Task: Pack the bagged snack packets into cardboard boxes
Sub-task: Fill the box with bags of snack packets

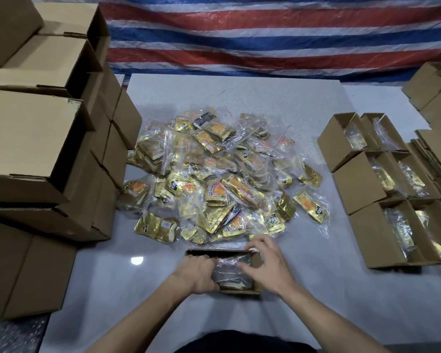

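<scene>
Grip: left hand [199,273] curled on the bag [229,272]; right hand [267,266] spread, pressing it down.
Bag: inside the open box [256,259], at the tabletop's [316,103] near edge.
Done: six filled boxes [359,182] along the right edge — tops open.
Left: big pile [222,179] mid-tabletop — dozens of bags, too many to count.
Closed cartons [31,138]: stacked at the left edge, number unclear.

open cardboard box [255,258] | holds clear bagged packets [231,272] | gold packet heap [222,177] beyond

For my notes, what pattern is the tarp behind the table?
The tarp has red, white, blue stripes; head view.
</scene>
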`<state>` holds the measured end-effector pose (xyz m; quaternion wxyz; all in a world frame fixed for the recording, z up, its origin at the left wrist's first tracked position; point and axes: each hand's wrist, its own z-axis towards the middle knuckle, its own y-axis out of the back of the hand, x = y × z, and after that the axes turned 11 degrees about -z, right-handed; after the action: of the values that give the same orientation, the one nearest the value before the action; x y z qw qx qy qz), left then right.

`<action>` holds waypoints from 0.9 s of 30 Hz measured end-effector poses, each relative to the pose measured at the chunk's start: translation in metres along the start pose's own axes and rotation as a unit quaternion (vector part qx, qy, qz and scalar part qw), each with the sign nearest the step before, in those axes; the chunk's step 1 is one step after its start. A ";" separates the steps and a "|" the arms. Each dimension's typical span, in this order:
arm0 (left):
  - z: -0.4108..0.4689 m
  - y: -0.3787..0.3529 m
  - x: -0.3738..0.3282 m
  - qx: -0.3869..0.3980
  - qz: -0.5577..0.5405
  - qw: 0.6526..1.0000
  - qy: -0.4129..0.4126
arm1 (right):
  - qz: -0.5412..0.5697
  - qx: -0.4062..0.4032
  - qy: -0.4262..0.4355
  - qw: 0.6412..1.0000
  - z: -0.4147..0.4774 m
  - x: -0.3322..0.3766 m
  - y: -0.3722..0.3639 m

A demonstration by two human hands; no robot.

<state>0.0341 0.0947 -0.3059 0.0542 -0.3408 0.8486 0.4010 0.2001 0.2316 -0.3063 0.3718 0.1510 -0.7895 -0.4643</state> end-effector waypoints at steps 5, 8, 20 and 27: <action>0.007 0.009 -0.005 0.053 0.050 0.997 0.010 | -0.115 0.116 0.086 0.983 0.001 0.007 0.006; 0.009 0.010 -0.005 0.041 0.069 0.997 0.009 | -0.107 0.139 0.113 0.978 -0.004 0.009 0.008; 0.004 -0.008 0.009 -0.060 0.122 0.991 0.009 | -0.165 0.181 0.047 0.968 0.002 0.007 0.001; 0.002 -0.011 0.006 -0.085 0.111 0.990 -0.017 | -0.147 0.194 0.043 0.969 0.000 -0.005 0.000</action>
<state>0.0357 0.0884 -0.3164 -0.0055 -0.2415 0.8428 0.4809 0.2036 0.2340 -0.3085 0.2969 0.3542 -0.8171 -0.3446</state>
